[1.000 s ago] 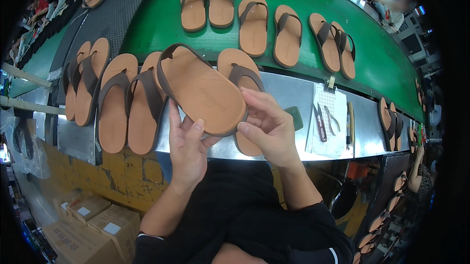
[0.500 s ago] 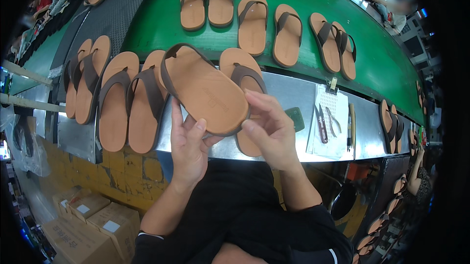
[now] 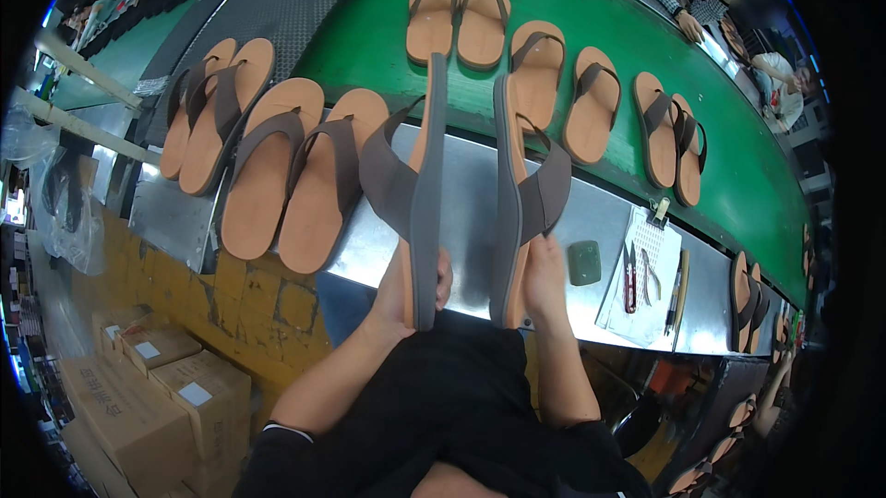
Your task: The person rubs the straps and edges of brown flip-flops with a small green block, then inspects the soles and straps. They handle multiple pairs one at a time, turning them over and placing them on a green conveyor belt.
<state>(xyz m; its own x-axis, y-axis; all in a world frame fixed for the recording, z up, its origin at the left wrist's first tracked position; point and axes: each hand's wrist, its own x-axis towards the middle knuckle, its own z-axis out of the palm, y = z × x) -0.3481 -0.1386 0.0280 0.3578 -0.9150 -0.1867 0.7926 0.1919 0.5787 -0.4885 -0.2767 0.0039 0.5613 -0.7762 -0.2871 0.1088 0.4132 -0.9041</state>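
My left hand is closed around the heel end of a brown-strapped flip-flop, which stands on edge with its grey sole side toward the right. Opposite it, a matching flip-flop is gripped near the heel by my right hand, its sole side facing left. The two soles face each other with a gap between them, over the metal table. Some fingers of both hands are hidden behind the footbeds. To the left, another pair of flip-flops lies with tan footbeds up.
Several flip-flops lie on the green belt beyond the table. A paper sheet under a clip holds red-handled snips and pliers. Beside it is a green block. Cartons stand lower left. A co-worker's hand rests across the belt.
The flip-flop held face-up in both hands is now on edge in my left hand. My right hand has picked up its mate from the table. The view has shifted left.
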